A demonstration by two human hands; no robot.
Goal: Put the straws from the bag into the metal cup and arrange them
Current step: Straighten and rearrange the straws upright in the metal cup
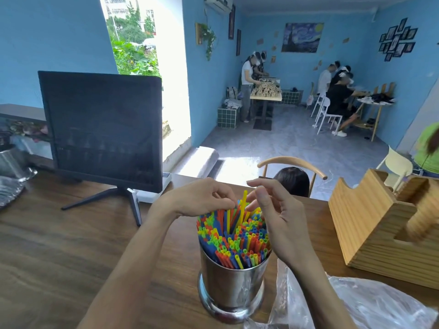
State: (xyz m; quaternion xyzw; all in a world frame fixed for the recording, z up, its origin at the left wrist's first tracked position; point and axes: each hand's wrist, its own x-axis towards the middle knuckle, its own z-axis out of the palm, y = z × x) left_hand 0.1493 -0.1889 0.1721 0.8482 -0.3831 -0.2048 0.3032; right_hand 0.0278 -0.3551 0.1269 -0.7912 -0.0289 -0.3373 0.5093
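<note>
**One yellow straw proud of a full cup**

Packed upright in the metal cup [231, 283] on the bench [59, 245]: coloured straws [237, 241]. Tallest, a yellow straw [242, 205], vertical, between both hands. Left hand [202, 198] curled, fingertips pinching among straw tops; right hand [273, 210] loosely spread, marginally nearer. Beside the cup, right: clear bag [356, 305], seemingly emptied.

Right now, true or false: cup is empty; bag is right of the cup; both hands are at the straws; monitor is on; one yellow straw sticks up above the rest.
1. The metal cup is empty: false, it is packed with coloured straws.
2. The plastic bag lies right of the cup: true.
3. Left hand and right hand are both at the straw tops: true.
4. The monitor is on: false, its screen is dark.
5. One yellow straw sticks up higher: true.
</note>
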